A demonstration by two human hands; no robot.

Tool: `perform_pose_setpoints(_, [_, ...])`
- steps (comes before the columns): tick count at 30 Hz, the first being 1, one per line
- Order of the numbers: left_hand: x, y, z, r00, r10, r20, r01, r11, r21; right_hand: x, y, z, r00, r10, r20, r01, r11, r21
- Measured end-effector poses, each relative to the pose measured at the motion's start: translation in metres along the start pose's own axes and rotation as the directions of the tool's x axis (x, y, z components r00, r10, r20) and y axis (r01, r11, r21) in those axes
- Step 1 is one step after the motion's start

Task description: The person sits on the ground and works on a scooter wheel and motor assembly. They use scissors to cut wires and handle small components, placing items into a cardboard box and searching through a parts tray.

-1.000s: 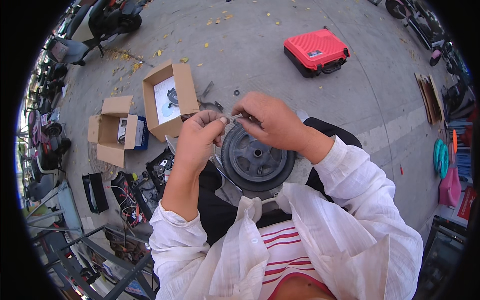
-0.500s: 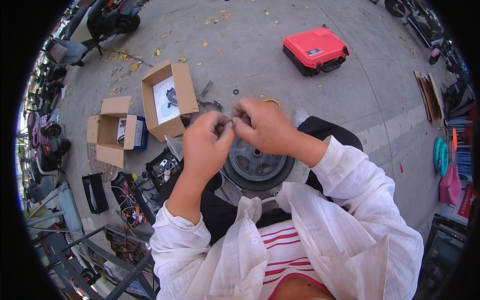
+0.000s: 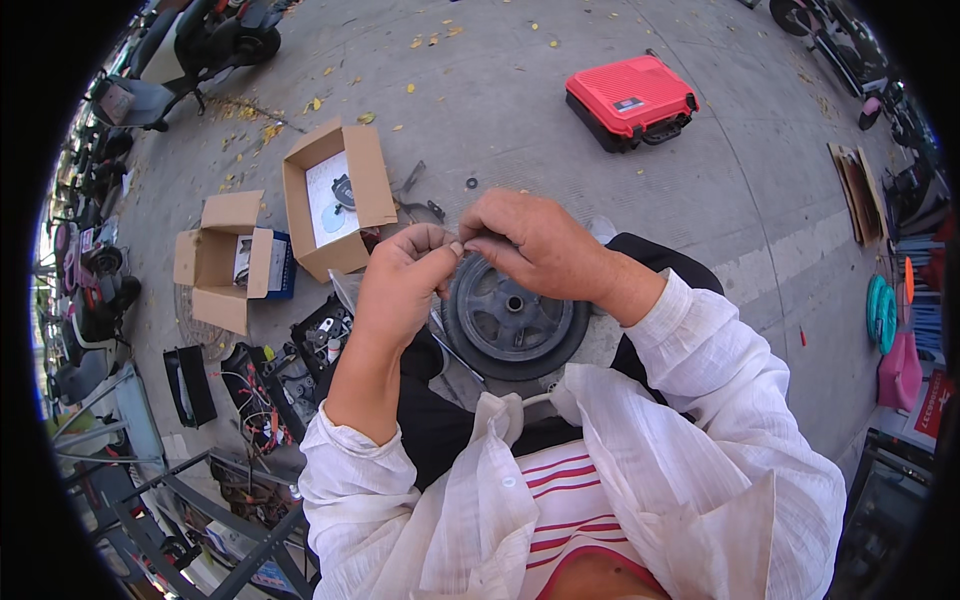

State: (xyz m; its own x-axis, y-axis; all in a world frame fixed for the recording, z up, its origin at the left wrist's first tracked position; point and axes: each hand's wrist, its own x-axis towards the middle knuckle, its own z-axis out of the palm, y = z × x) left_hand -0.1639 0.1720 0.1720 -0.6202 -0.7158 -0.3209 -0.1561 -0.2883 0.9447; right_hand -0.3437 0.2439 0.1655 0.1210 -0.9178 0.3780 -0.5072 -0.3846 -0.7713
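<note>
The wheel (image 3: 516,330) lies flat on the concrete (image 3: 480,110) between the person's legs (image 3: 680,262). Over its edge at eleven o'clock, the left hand (image 3: 412,272) and right hand (image 3: 530,240) meet at curled fingertips; I cannot tell whether either grips something small. From the wheel, a red case (image 3: 630,95) lies at one o'clock, an open carton (image 3: 372,180) at ten.

A small rectangular label (image 3: 628,104) sitting on the lid of a red case (image 3: 640,82), its print appearing too small to read, a red sign (image 3: 931,404) showing near the right edge, white figures running along its face
</note>
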Motion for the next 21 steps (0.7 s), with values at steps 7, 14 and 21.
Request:
perform_pose_setpoints(7, [0.001, -0.001, 0.001, 1.000, 0.018, 0.018, -0.018, 1.000, -0.017, 0.000, -0.001, 0.002, 0.992, 0.128, 0.006, -0.128, 0.991, -0.030])
perform_pose_setpoints(14, [-0.001, -0.002, 0.003, 0.998, 0.054, -0.037, -0.052, 0.997, 0.065, 0.000, -0.001, 0.008, 0.976, 0.215, -0.030, -0.215, 0.977, -0.001])
perform_pose_setpoints(21, [0.001, -0.003, -0.002, 1.000, -0.025, 0.005, 0.026, 0.981, -0.192, 0.002, -0.003, 0.012, 0.888, 0.452, 0.089, -0.401, 0.665, 0.629])
